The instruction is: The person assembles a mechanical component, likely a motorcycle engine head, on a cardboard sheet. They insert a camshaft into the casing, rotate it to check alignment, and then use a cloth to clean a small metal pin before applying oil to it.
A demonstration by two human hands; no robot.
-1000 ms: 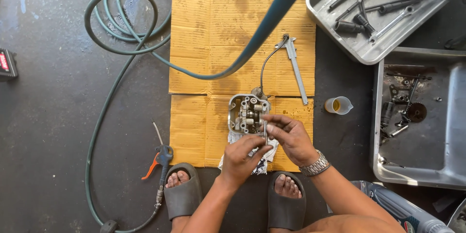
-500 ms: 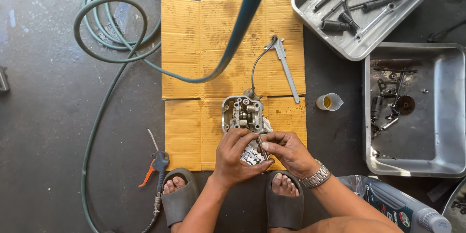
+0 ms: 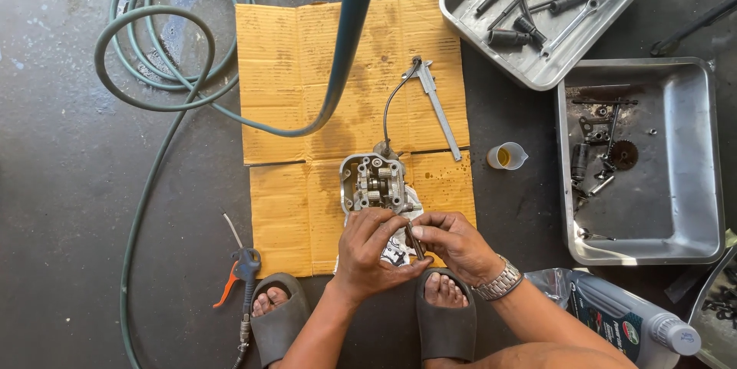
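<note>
– What have we got in our hands?

– Our left hand (image 3: 375, 250) and right hand (image 3: 454, 244) meet at six o'clock, fingers pinched from both sides on a thin dark metal rod (image 3: 415, 240). The rod sits just below the grey engine head (image 3: 376, 182), which rests on the yellow cardboard (image 3: 307, 77).

– And around us?

– A green hose (image 3: 165, 69) coils at ten o'clock. A blow gun (image 3: 242, 269) lies at seven, beside our left sandal (image 3: 278, 324). A small cup (image 3: 507, 155) of yellowish liquid sits at three. Two steel trays: the tool tray (image 3: 491, 54) at one o'clock, the parts tray (image 3: 687, 177) at three. A grey oil bottle (image 3: 622, 321) lies at five.
</note>
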